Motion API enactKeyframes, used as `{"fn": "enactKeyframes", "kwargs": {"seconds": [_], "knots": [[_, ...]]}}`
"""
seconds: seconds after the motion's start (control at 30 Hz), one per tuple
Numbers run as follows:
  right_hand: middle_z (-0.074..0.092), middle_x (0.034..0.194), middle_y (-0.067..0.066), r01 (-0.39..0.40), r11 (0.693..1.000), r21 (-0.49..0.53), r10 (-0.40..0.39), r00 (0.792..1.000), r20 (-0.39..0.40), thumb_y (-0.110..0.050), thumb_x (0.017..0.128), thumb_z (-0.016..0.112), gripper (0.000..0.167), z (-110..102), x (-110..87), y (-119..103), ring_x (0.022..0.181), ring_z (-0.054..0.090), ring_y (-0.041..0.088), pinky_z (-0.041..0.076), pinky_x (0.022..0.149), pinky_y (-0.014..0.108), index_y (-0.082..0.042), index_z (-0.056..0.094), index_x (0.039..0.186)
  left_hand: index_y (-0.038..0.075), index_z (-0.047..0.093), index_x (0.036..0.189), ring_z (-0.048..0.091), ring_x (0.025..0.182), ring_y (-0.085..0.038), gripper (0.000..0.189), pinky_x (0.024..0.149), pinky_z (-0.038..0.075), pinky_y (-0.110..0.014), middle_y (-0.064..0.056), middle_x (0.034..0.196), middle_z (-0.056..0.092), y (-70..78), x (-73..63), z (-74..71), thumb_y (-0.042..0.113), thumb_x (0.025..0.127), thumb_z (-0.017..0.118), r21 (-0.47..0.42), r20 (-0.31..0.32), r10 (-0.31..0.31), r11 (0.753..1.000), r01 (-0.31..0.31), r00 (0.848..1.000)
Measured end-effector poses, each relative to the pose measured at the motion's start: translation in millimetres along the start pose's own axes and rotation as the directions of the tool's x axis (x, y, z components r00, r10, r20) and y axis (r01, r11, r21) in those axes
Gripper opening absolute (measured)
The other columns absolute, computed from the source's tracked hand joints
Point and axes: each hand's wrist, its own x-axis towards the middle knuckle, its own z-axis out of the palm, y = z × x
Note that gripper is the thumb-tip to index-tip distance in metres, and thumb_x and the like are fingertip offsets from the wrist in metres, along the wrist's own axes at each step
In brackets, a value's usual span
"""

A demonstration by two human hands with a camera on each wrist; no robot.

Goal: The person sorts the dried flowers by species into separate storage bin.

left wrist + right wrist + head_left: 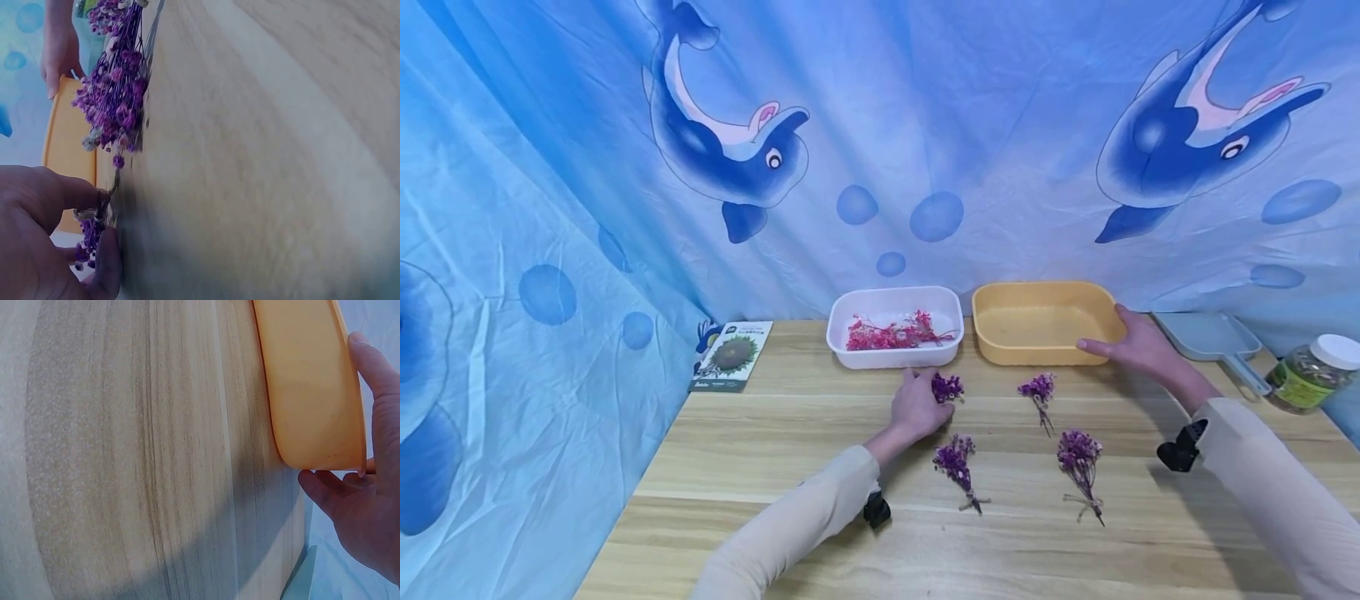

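Bright head view — dim, partly blurred left wrist view — broad shadow on the tabletop point(125, 437)

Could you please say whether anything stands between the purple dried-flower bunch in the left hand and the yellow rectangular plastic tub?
Nothing visible stands between the held purple bunch and the yellow tub, except the tub's raised wall.

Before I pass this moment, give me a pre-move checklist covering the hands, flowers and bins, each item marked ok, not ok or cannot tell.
1. Left hand pinching a purple dried-flower bunch: ok.
2. That bunch lifted fully off the pale wooden table: cannot tell.
3. Right hand gripping the yellow rounded plastic bin: ok, at its right end.
4. Yellow bin free of flowers: ok, its floor shows bare.
5. White rounded plastic bin holding only pinkish-red dried flowers: ok.
6. Table cleared of other purple bunches: not ok, three lie there.
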Motion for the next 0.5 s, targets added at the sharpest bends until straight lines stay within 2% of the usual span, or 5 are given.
{"fn": "enactKeyframes", "kwargs": {"seconds": [0.23,0.5], "knots": [[0.011,0.148,0.049,0.0,1.0,0.009,0.0,1.0,-0.004,-0.058,0.088,0.069,0.12,0.6,-1.4,-0.2,0.133,0.019,0.065,0.021,0.108,0.07,0.019,0.0,0.149,0.005,0.062,0.133,0.059,0.102,-0.031,0.06,0.088,0.054,-0.045,-0.016,0.118,0.059,-6.9,2.6,-3.8,0.009,0.076,0.081,0.025,-0.006,0.109,0.994,-0.109,0.994],[0.009,0.148,0.048,0.004,1.0,0.018,-0.004,1.0,0.0,-0.059,0.088,0.069,0.121,1.0,-0.6,0.3,0.133,0.018,0.065,0.02,0.108,0.071,0.019,-0.002,0.149,0.003,0.064,0.13,0.058,0.107,-0.03,0.056,0.095,0.051,-0.044,-0.015,0.118,0.063,-12.2,4.6,-7.5,0.01,0.077,0.081,-0.019,-0.013,0.161,0.987,-0.162,0.987]]}}
